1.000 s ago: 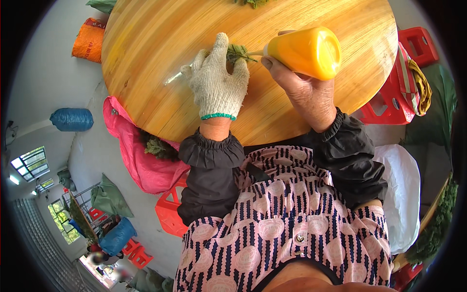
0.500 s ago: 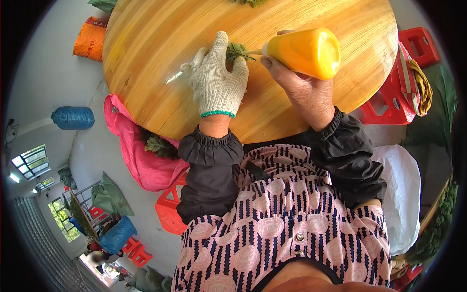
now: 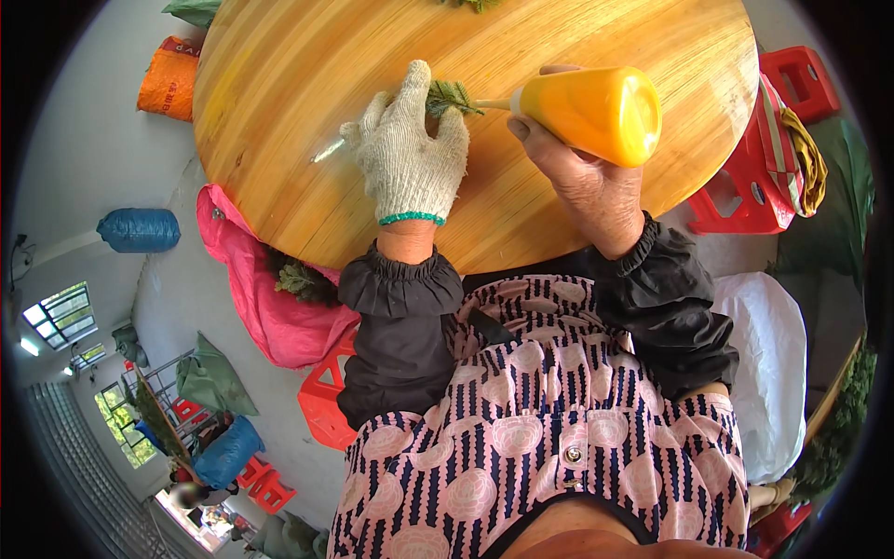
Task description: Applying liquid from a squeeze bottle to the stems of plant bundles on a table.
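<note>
My left hand [image 3: 410, 158], in a white knitted glove with a green cuff edge, lies low over the round wooden table. Between its thumb and index finger it holds a small green sprig [image 3: 451, 97] that looks like a conifer tip. My bare right hand [image 3: 596, 191] is wrapped round a yellow squeeze bottle [image 3: 591, 110], tilted nearly level. The bottle's thin nozzle [image 3: 492, 103] points left, its tip at the sprig's right end; I cannot tell whether they touch. Part of the right hand's fingers is hidden behind the bottle.
The wooden table [image 3: 307, 93] fills the upper middle. More greenery [image 3: 480, 4] shows at its far edge. A pink bag [image 3: 251, 289] with green sprigs sits at the left on a red stool [image 3: 326, 401]. Red stools [image 3: 740, 200] and a white sack [image 3: 764, 363] stand at the right.
The bottle and my right hand have shifted slightly right and nearer to me. The nozzle has drawn back a little from over the sprig. My left hand has barely moved.
</note>
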Motion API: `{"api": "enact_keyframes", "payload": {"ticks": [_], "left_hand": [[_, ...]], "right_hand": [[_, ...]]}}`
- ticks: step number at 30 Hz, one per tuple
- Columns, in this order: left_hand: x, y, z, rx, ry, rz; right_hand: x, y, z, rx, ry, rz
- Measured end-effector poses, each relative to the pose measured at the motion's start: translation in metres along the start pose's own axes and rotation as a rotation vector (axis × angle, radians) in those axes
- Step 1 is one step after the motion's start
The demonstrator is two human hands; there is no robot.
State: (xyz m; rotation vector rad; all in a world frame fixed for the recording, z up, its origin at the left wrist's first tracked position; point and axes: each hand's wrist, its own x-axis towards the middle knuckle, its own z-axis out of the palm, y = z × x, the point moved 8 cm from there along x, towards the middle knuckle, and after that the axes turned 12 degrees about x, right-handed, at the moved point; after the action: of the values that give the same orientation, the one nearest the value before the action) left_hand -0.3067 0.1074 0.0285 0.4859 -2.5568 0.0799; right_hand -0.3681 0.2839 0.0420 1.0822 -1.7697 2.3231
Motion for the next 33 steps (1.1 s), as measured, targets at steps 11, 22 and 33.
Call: {"api": "enact_keyframes", "payload": {"ticks": [11, 22, 33], "left_hand": [[0.0, -0.001, 0.0, 0.003, 0.012, 0.009], [0.004, 0.001, 0.006, -0.018, 0.008, 0.001], [0.003, -0.009, -0.002, -0.267, 0.056, -0.041]], "right_hand": [[-0.008, 0.0, -0.008, 0.063, 0.085, 0.144], [-0.015, 0.006, -0.018, 0.061, 0.124, 0.151], [-0.027, 0.042, -0.056, 0.774, 0.532, 0.224]]}}
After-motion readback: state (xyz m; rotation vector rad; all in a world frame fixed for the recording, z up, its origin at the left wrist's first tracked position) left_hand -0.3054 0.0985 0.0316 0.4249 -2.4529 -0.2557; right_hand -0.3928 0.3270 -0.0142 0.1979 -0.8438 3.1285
